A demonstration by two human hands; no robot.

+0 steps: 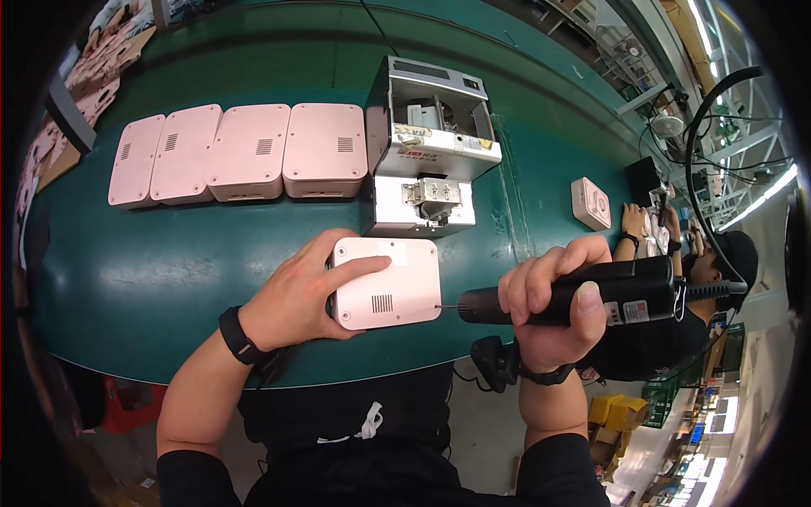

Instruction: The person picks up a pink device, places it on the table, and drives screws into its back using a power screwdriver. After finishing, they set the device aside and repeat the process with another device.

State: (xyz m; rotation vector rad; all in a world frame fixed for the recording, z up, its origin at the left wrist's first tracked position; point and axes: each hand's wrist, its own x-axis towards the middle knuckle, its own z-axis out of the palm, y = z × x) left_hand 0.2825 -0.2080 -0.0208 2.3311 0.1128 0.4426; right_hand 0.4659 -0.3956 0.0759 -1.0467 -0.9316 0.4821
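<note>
A pale pink plastic housing lies on the green table in front of me, its slotted, screw-holed face up. My left hand grips its left side, thumb at the near edge and index finger stretched across the top. In my right hand is a black electric screwdriver, held level with its cord leading off to the right. Its thin bit points left and reaches the hole at the housing's near right corner. Whether a screw sits there is too small to tell.
Beyond the housing stands a silver and black screw feeder. Several matching pink housings line up to its left. Another pink part lies at the right. A co-worker in black sits at the right, hands at the table. The table curves toward me.
</note>
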